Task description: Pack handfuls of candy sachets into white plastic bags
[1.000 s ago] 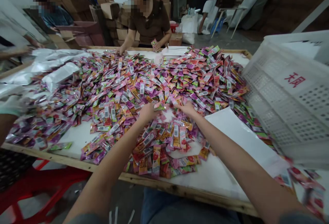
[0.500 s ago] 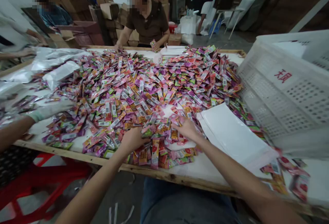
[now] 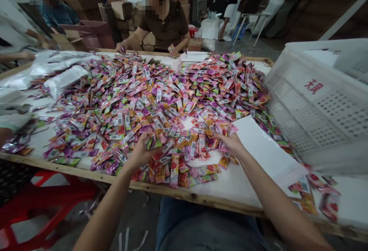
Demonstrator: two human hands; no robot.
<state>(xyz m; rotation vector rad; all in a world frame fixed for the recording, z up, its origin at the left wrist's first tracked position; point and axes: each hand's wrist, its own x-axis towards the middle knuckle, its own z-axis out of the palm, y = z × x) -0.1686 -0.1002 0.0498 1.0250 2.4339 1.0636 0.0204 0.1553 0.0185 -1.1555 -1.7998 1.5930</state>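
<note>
Inv., my hands at work in the sachets: L hand (image 3: 139, 154) curled, gripping sachet bunch (image 3: 151, 142); R hand (image 3: 232, 145) pinching sachet fan (image 3: 225, 129) at fingertips; main pile (image 3: 135, 97) ahead of both hands, white sheet (image 3: 266, 147) just right of R hand, crate (image 3: 322, 105) further right.
</note>
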